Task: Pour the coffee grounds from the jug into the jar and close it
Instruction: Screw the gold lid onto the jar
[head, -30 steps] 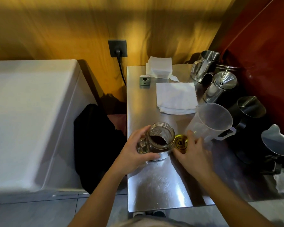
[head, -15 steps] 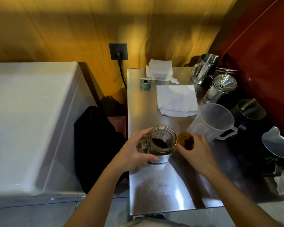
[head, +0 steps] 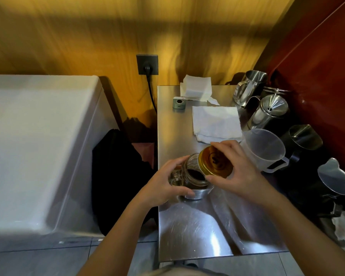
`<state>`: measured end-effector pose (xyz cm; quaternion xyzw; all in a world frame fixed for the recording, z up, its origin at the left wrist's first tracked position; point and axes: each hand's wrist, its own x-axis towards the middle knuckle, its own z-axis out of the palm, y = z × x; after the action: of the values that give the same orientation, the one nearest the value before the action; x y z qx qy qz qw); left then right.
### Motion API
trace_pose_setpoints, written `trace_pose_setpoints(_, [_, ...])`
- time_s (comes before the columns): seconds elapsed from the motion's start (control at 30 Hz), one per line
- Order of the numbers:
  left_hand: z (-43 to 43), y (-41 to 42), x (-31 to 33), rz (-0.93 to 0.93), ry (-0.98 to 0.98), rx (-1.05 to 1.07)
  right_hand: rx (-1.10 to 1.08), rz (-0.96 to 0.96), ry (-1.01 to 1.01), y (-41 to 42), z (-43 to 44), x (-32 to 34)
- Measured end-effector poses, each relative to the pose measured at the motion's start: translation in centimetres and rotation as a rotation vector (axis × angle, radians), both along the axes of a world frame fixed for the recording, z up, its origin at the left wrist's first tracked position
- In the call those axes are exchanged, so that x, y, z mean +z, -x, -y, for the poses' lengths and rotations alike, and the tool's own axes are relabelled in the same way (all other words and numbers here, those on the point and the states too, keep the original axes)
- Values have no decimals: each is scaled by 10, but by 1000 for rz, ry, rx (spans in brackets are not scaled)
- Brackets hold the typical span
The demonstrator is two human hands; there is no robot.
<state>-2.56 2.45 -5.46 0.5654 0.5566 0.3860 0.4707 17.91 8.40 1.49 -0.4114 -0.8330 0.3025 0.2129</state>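
Note:
A glass jar (head: 195,174) with a handle stands on the steel table (head: 195,232), dark coffee grounds in its bottom. My left hand (head: 163,184) is wrapped around the jar's left side. My right hand (head: 239,168) holds the gold lid (head: 216,162) tilted, just above and to the right of the jar's open mouth. The lid overlaps the rim's right edge in view; whether they touch, I cannot tell. The clear plastic jug (head: 265,150) stands upright to the right, apparently empty.
A folded white cloth (head: 215,122) and a stack of paper napkins (head: 195,89) lie behind the jar. Steel and black pitchers (head: 271,110) line the table's right side. A small grey device (head: 179,102) sits at the back left. A white appliance (head: 38,146) stands left.
My right hand picked the gold lid up from the table beside the jar and carried it up over the jar's mouth. My left hand stayed on the jar.

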Motion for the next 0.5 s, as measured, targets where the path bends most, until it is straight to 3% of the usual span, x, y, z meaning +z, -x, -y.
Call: trace_pose_setpoints(0.5, [-1, 2, -5, -15, 14, 3, 315, 257, -108, 11, -18, 23])
